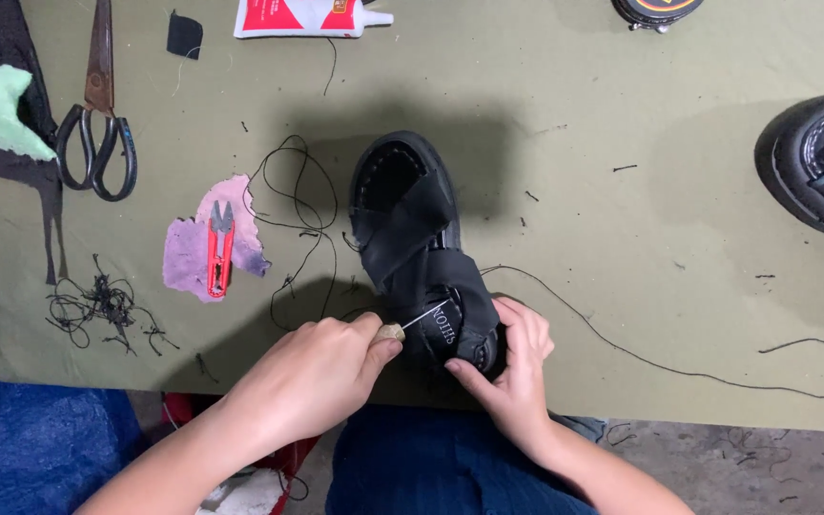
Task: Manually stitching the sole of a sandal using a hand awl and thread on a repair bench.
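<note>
The black sandal lies on the olive-green table, toe away from me and heel at the near edge. My right hand cups that heel from the side, fingers curled around it and thumb pressed to the sole. My left hand is closed tight on the wooden handle of a stitching awl, whose thin metal point rests against the sandal's rear strap. Black thread trails from the sandal across the table to my right, and another length loops beside the toe. Further left, red thread snips rest on a scrap of purple cloth, with a tangle of thread ends nearby. Large black scissors lie beyond, a glue tube sits at the far edge, and a second black shoe is at far right.
</note>
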